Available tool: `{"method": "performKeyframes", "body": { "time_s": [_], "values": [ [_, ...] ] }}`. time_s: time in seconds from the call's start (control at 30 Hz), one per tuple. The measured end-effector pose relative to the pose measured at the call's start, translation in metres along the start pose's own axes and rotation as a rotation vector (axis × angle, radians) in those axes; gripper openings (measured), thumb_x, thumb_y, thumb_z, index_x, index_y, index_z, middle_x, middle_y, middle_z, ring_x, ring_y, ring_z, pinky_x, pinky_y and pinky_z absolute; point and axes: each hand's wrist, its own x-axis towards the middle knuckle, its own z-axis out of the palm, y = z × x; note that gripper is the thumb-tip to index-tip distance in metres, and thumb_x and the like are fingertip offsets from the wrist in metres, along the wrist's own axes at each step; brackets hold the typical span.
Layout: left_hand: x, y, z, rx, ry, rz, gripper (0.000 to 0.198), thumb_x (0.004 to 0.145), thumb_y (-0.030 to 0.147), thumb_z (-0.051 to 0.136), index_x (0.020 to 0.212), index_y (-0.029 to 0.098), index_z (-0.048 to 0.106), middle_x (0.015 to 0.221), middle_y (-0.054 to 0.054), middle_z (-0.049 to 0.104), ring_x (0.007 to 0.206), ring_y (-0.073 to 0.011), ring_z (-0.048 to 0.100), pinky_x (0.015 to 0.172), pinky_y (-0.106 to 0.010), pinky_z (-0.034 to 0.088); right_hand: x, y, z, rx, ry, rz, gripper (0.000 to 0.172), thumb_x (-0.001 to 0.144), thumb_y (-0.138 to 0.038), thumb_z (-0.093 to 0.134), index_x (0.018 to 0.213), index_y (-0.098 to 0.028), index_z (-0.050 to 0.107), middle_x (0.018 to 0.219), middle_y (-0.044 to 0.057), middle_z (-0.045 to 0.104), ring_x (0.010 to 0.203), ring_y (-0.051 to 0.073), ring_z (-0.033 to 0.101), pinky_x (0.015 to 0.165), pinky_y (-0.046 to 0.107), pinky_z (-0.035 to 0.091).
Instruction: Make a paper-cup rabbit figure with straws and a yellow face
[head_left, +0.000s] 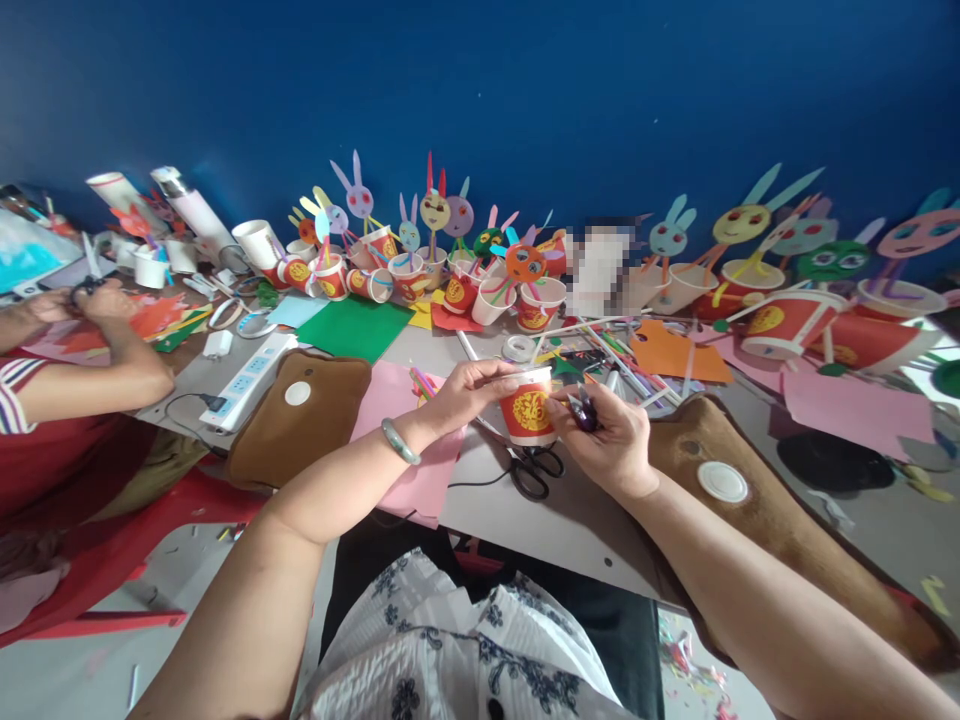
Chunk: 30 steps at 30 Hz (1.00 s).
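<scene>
A red paper cup (529, 412) with a yellow round emblem stands upright in front of me, just above the table's front part. My left hand (478, 388) pinches it by the rim on its left side. On the other side, my right hand (609, 432) is closed around a small dark purple tool (583, 410) whose exact kind I cannot make out. The fingertips of that hand come up against the cup's right side. Black-handled scissors (534, 474) lie on the table just below the cup. A roll of clear tape (519, 348) sits behind it.
Paper cups with rabbit-faced figures (435, 212) line the blue wall. Brown plush pads (330, 385) lie on both sides, with a power strip (251, 380) at left. Pink paper (397, 440), green paper (356, 328) and orange paper (675, 350) cover the table. Another person's hands (101, 300) hold scissors at left.
</scene>
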Motion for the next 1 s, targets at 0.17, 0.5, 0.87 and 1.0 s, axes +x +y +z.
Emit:
{"method": "performKeyframes", "body": {
  "time_s": [0.17,0.5,0.87,1.0],
  "values": [
    [0.001,0.0,0.0,-0.04,0.058,-0.009,0.031,0.078,0.045,0.08,0.087,0.016,0.074,0.089,-0.004,0.071,0.086,-0.0153,0.062,0.082,-0.029,0.047,0.002,0.0,0.001,0.006,-0.003,0.115,0.017,0.084,-0.037,0.065,0.084,-0.02,0.065,0.061,-0.002,0.06,0.049,0.011,0.047,0.052,0.025,0.042],
    [-0.002,0.01,-0.002,0.013,-0.005,-0.117,0.025,0.07,0.035,0.077,0.077,0.014,0.066,0.072,0.0,0.06,0.067,-0.0108,0.054,0.066,-0.025,0.04,0.009,0.004,0.001,0.14,-0.256,0.201,0.028,0.089,-0.043,0.061,0.077,-0.018,0.062,0.064,0.001,0.062,0.06,0.014,0.052,0.056,0.025,0.042],
    [0.001,0.001,-0.007,0.208,-0.097,-0.049,0.02,0.071,0.03,0.071,0.082,0.014,0.065,0.071,0.002,0.057,0.064,-0.0102,0.049,0.064,-0.025,0.039,0.008,0.004,0.001,0.137,-0.303,0.102,0.025,0.087,-0.041,0.059,0.074,-0.02,0.057,0.058,-0.001,0.057,0.054,0.012,0.046,0.053,0.025,0.04],
    [0.0,0.005,-0.007,0.239,-0.118,-0.03,0.014,0.073,0.026,0.067,0.08,0.015,0.064,0.069,0.002,0.055,0.063,-0.01,0.049,0.064,-0.025,0.039,0.007,0.002,0.002,0.119,-0.291,0.106,0.026,0.087,-0.041,0.059,0.072,-0.02,0.054,0.057,-0.002,0.052,0.052,0.011,0.043,0.052,0.025,0.038]
  ]
}}
